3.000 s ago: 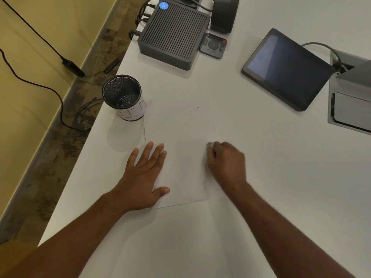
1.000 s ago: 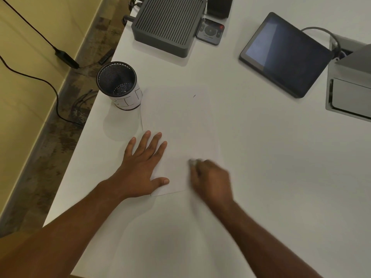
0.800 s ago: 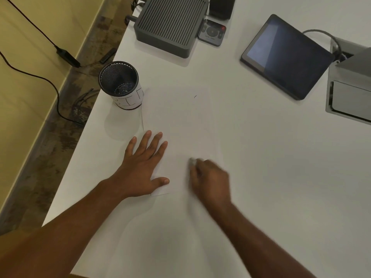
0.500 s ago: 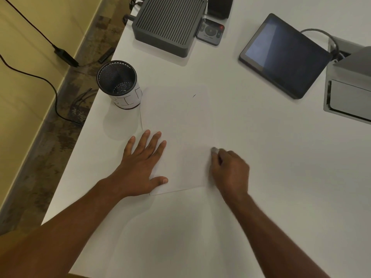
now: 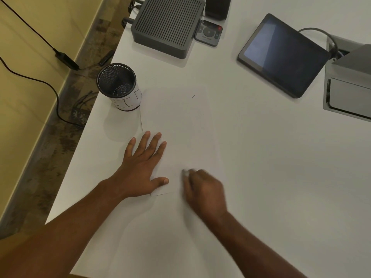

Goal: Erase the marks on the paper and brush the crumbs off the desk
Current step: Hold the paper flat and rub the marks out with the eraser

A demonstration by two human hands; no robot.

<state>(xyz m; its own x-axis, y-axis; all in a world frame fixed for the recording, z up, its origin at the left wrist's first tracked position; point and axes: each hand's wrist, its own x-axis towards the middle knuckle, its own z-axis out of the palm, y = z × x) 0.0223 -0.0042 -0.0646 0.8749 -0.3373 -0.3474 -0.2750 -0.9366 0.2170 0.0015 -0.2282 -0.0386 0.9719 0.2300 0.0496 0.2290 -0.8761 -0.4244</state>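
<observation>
A white sheet of paper lies on the white desk. One small dark mark shows near its far edge. My left hand lies flat with fingers spread on the sheet's near left corner. My right hand is blurred over the near right part of the sheet, its fingers closed on a small pale eraser that peeks out at the fingertips and touches the paper.
A black mesh cup with a white label stands just left of the paper's far corner. Further back are a grey ribbed box, a small remote, a dark tablet and a grey cable hatch. The desk's left edge drops to the floor.
My right hand with the eraser has swept back and forth across the near part of the sheet, now leftward and nearer again. My left hand has stayed pressed on the paper.
</observation>
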